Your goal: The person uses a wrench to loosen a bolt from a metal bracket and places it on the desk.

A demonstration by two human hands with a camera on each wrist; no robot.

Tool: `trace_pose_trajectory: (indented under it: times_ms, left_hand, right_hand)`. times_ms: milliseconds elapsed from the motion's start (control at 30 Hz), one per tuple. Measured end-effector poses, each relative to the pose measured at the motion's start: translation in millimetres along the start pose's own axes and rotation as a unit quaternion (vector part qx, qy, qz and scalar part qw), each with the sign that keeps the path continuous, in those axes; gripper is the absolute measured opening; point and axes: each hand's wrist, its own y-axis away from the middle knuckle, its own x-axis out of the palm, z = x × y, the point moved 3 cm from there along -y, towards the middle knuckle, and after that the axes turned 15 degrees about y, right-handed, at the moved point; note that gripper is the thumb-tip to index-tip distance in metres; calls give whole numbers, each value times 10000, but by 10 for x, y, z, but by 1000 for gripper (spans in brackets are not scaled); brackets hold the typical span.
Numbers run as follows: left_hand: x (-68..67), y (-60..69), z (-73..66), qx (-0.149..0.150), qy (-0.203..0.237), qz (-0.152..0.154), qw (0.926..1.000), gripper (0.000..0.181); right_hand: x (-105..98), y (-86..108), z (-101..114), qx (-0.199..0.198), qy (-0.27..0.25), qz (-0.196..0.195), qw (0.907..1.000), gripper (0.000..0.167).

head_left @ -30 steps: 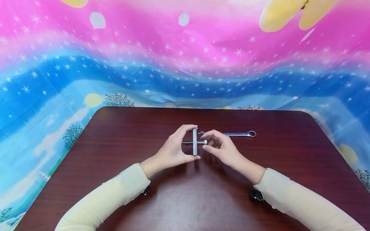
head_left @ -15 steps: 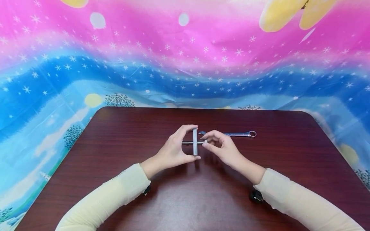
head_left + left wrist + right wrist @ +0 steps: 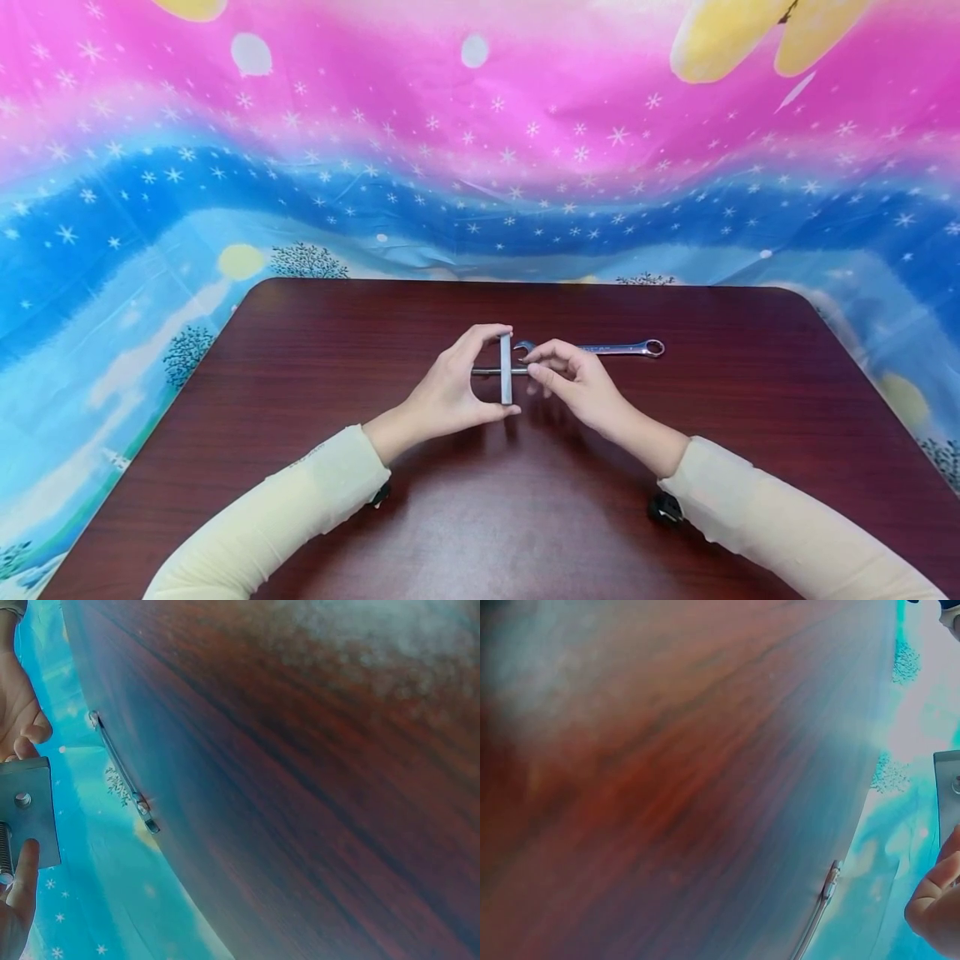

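Note:
My left hand grips a flat grey metal plate by its opposite edges, thumb below and fingers above, upright over the table. A long bolt passes through the plate. In the left wrist view, the plate shows a round hole beside the bolt's threaded end. My right hand pinches the bolt's right end between thumb and fingers, and the bolt head is hidden behind them. In the right wrist view, the plate is partly cut off beside the curled right fingers.
A combination wrench lies on the dark wooden table just behind my right hand, its open end towards the plate. A printed pink and blue cloth hangs behind the table's far edge.
My right thumb and fingers have shifted over the bolt head, which showed before and is now covered. The left hand and plate have stayed in place.

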Motion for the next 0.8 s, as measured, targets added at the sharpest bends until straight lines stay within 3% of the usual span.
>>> trace_pose_trajectory:
  times_ms: [200,300,567,800]
  left_hand:
    - [-9,-8,13,-67,-49,-32,10000,93]
    - [-11,-1,21,-156,-62,-33,9999,93]
    - [-2,6,-13,-32,71,56,10000,92]
    - [-14,8,-13,-162,30,56,9998,93]
  right_hand:
    - [3,6,23,-225,228,-253,9992,22]
    - [16,3,47,-283,248,-199,9991,26]
    - [39,-21,72,56,-89,199,9997,17]
    - [11,-21,47,77,92,31,9999,14]
